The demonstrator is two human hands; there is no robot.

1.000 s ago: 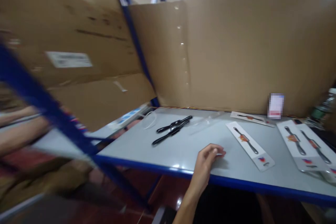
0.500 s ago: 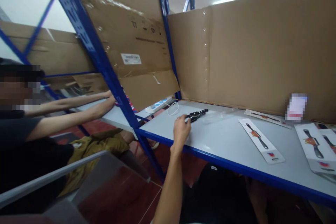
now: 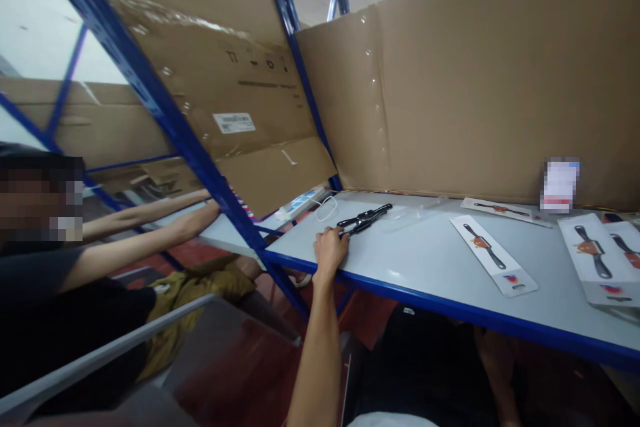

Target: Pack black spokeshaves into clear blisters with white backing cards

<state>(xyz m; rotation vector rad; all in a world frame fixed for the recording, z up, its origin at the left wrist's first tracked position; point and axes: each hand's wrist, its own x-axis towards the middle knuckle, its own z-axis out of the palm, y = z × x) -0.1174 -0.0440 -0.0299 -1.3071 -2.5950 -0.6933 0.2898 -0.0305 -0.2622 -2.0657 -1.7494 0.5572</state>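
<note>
My left hand (image 3: pixel 330 250) rests at the table's front left, its fingers curled at the near end of a black spokeshave (image 3: pixel 367 219). At least two such black tools seem to lie together there, overlapping, so their outlines are hard to separate. The fingertips are partly hidden from above. Down in the dim space below the table edge is my right hand (image 3: pixel 493 347), close to my lap; its fingers cannot be made out. Flat clear plastic (image 3: pixel 417 212) lies just right of the tools.
Carded spokeshave packages (image 3: pixel 493 257) lie on the grey tabletop (image 3: pixel 415 267), with more cards (image 3: pixel 593 260) at the right. A phone (image 3: pixel 560 185) leans against the cardboard wall (image 3: pixel 475 93). A white cable (image 3: pixel 327 208) and power strip (image 3: pixel 297 203) are at the left, beyond which sits another person (image 3: pixel 100 273).
My left hand has drawn back slightly to the left, uncovering more of the black tools. The view has tilted and shifted a little. My right hand stays below the table.
</note>
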